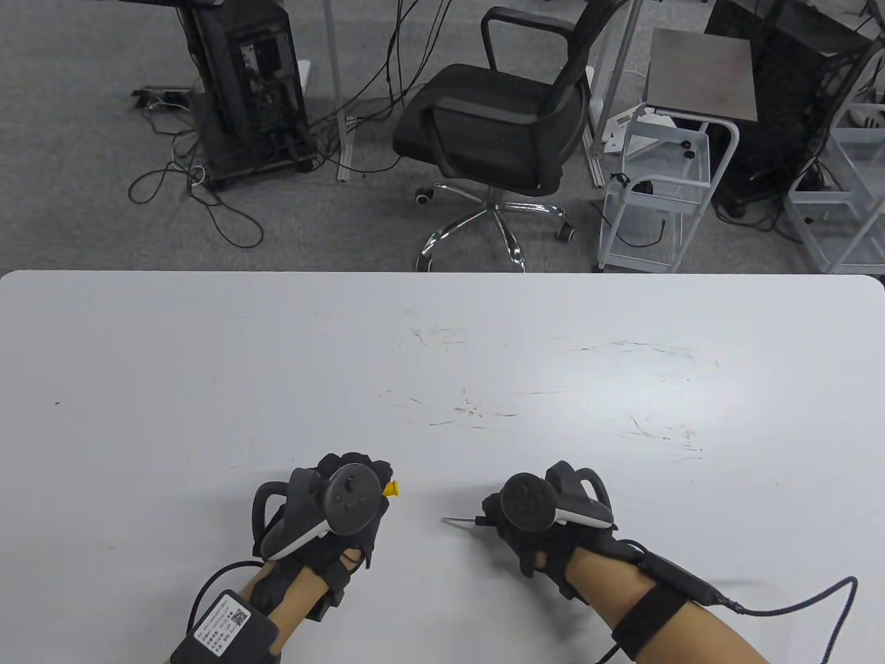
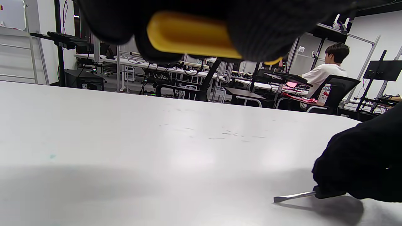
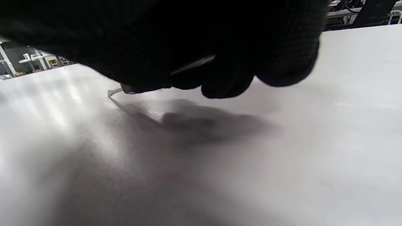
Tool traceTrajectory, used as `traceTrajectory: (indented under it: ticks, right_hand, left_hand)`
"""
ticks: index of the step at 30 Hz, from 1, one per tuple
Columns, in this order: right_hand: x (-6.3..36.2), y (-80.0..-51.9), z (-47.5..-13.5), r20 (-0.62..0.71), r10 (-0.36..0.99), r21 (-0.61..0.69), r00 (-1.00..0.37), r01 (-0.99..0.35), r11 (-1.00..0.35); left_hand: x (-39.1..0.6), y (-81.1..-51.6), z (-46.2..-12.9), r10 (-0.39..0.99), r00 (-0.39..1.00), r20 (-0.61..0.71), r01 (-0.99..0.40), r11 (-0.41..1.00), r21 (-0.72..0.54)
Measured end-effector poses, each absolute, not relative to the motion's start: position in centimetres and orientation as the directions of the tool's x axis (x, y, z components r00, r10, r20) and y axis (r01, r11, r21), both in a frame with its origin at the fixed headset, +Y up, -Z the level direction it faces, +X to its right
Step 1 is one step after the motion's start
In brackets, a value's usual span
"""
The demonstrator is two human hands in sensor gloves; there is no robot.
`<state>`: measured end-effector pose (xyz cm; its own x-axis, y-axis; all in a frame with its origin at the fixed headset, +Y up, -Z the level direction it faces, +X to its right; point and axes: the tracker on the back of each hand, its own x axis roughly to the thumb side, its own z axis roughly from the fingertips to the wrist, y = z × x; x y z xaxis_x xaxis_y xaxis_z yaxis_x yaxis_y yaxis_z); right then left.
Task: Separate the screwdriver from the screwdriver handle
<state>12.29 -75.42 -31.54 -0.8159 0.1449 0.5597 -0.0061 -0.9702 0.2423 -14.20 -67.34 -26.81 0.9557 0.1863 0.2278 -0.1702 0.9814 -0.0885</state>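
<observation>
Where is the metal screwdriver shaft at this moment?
The metal shaft is held in the right hand, near the table's front edge. Its flat tip points toward the left hand, which grips the yellow handle.

A white worktop (image 1: 207,360), lightly scuffed, fills the foreground. Beyond it lies grey carpet (image 1: 83,207) strewn with cables. A black office chair (image 1: 494,128) stands between a computer tower (image 1: 249,90) and a white cart (image 1: 664,180). Other desks (image 2: 176,67) stand behind, a person (image 2: 326,72) seated there.

Two hands (image 1: 332,512) (image 1: 532,519), one yellow handle (image 1: 392,490), one screwdriver shaft (image 1: 460,521).
</observation>
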Motion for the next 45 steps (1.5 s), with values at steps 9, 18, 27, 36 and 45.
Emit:
traceTrajectory:
  ticks: [9, 18, 27, 36, 45]
  right_hand:
    - [11.7, -76.1, -31.2, 0.554, 0.041, 0.183, -0.831, 0.074, -0.98]
    - [11.5, -76.2, -31.0, 0.549, 0.011, 0.167, -0.836, 0.097, -0.981]
    - [11.8, -75.0, -31.2, 0.543, 0.042, 0.175, -0.839, 0.064, -0.982]
    - [13.9, -69.1, -31.2, 0.502, 0.219, 0.068, -0.837, -0.214, -0.974]
    - [16.0, -65.3, -29.9, 0.54, 0.348, -0.012, -0.766, -0.42, -0.907]
  left_hand:
    - [-14.0, -67.5, -26.8, 0.183, 0.955, 0.232, -0.167, 0.982, -0.088]
    - [-14.2, -67.4, -26.8, 0.19, 0.955, 0.23, -0.175, 0.981, -0.081]
    - [-14.5, -67.4, -26.9, 0.187, 0.958, 0.217, -0.173, 0.981, -0.082]
    - [-15.0, -68.4, -27.6, 0.208, 0.96, 0.185, -0.185, 0.974, -0.134]
    - [-16.0, -72.2, -29.5, 0.267, 0.959, 0.096, -0.228, 0.926, -0.3]
